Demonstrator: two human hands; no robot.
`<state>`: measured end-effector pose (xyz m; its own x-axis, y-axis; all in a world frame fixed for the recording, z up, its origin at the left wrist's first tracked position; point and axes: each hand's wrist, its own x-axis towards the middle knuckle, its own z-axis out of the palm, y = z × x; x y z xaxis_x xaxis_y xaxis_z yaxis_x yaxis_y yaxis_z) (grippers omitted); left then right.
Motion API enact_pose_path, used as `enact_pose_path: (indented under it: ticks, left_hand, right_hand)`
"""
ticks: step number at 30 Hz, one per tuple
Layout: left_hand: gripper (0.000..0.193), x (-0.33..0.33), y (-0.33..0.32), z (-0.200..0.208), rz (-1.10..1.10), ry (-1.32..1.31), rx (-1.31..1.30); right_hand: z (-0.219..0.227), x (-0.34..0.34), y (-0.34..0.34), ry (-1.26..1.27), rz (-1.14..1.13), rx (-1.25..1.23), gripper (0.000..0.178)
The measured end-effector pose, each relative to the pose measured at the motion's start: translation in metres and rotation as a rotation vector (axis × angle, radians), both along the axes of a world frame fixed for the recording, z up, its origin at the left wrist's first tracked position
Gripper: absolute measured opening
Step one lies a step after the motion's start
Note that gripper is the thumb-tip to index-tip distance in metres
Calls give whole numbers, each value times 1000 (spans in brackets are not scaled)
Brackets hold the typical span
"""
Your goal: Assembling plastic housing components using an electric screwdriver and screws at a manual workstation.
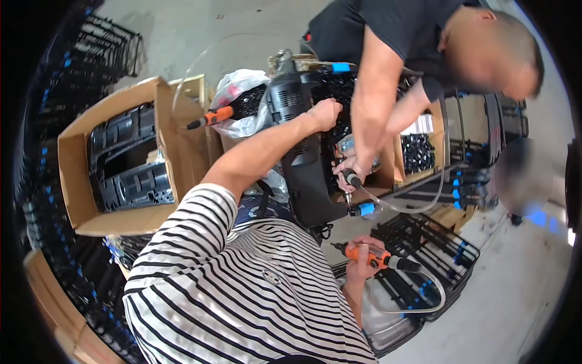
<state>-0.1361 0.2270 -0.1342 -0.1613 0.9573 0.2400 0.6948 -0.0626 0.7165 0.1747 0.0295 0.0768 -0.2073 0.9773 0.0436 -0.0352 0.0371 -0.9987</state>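
My left arm reaches forward across a large black plastic panel [314, 193] with vent slots. At its end my left hand [325, 115] is closed, fingers curled, over a heap of small black parts [339, 88]; whatever it may hold is hidden. My right hand [362, 264], low and to the right, grips an orange power screwdriver [377, 258] lying sideways, a clear hose trailing from its dark end. Between my hands, a co-worker's hand [353, 167] holds another screwdriver [351, 177] with its tip down near the panel's right edge and a blue tape piece [364, 209].
A cardboard box [73, 176] of black panels stands at left. A further orange screwdriver [218, 115] lies by a plastic bag [242, 79] of black parts. The co-worker [400, 36] leans in from the far right. Black metal frames [418, 242] are stacked at lower right.
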Motion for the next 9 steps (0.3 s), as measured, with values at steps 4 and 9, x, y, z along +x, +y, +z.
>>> enact_pose_path:
  ticks: [4,9]
  left_hand:
    - [35,31,51,-44,-203,309,-432]
    - [59,31,83,-189,-338,770,-69]
  right_hand:
    - [-37,64,-38,-29,-486,-116,14]
    - [-83,102,-92,-58,-881,-309,24]
